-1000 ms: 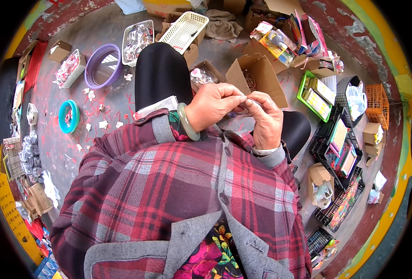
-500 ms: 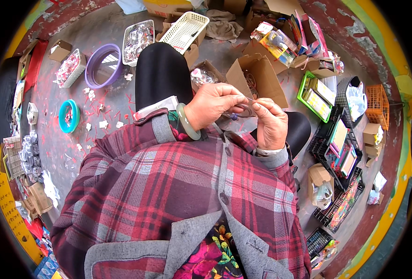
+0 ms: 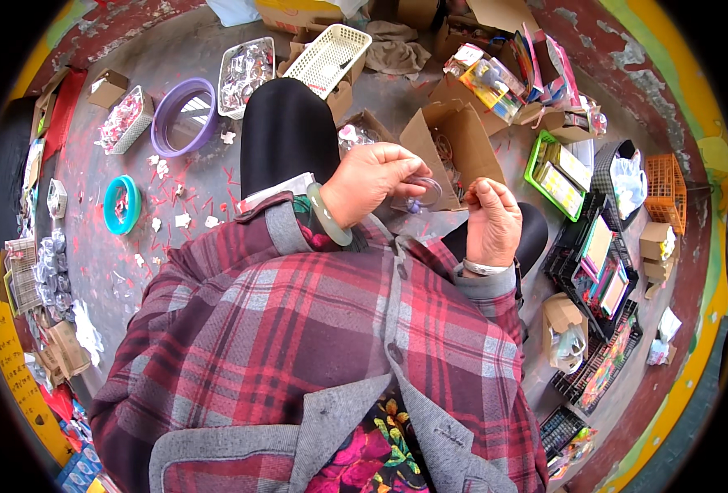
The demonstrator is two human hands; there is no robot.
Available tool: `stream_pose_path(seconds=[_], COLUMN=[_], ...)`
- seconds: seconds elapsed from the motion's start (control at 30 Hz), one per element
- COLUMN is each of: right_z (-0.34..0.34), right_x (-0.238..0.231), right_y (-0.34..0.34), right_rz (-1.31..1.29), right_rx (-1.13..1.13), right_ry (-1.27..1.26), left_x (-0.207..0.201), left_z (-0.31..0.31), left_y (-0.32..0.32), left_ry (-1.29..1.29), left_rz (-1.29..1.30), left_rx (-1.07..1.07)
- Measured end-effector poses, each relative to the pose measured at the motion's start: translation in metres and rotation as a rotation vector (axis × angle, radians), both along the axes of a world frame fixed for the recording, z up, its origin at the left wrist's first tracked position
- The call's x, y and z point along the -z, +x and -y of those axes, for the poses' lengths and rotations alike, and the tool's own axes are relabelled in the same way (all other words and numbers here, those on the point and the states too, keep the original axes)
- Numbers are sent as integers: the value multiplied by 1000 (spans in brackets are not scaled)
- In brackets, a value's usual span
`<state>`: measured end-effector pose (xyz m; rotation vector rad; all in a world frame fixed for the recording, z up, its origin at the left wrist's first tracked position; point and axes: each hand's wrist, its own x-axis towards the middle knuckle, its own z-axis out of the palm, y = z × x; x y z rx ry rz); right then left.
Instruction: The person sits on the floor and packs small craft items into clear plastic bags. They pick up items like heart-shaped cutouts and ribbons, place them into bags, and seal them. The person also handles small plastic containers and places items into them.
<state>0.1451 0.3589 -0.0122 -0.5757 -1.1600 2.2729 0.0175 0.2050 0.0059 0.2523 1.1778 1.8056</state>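
Observation:
My left hand (image 3: 372, 182) is raised above my lap, thumb and fingers closed on a thin pale purple loop (image 3: 439, 194) that hangs from the fingertips. A small purple bead-like piece (image 3: 414, 205) dangles at the loop's lower side. To its right, apart from the loop, my right hand (image 3: 494, 226) is pinched at thumb and forefinger; what it holds, if anything, is too small to make out. Behind both hands stands an open cardboard box (image 3: 483, 148) with cord-like items inside.
Left on the floor are a purple basin (image 3: 160, 123), a teal bowl (image 3: 135, 205), and a white basket (image 3: 221, 82) of wrapped pieces. Red and white scraps lie around. A cream basket (image 3: 355, 33) sits ahead. Right are a green tray (image 3: 531, 168) and black crates (image 3: 563, 261).
My hands have moved apart. My right hand has shifted slightly right and down, away from the loop, which stays in my left hand and now shows more fully.

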Motion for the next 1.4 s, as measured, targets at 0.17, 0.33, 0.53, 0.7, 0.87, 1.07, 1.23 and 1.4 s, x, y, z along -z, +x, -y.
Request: stream_pose_path(seconds=[0.17,0.33,0.53,0.7,0.87,1.07,1.23,1.4], right_z=[13,11,9,15,17,24,19,21], right_x=[-14,-13,-12,-20,-21,-27,-10,-13], right_y=[-5,-3,-3,-5,-5,-7,-4,-3], right_rz=[114,70,55,61,62,111,92,88], right_rx=[-73,-37,-57,-37,-90,-157,-162,-117], right_ry=[81,199,230,221,366,324,428,365], left_x=[0,-2,3,-7,-19,-4,-7,-15], left_z=[0,-1,-2,-3,-2,0,2,3], left_y=[3,5,-2,-2,-2,-1,2,0], left_ry=[28,41,25,-23,-121,-79,-95,-149], left_rz=[-68,-34,-31,32,-320,-523,-455,-428], left_rx=[52,45,67,71,209,170,149,154])
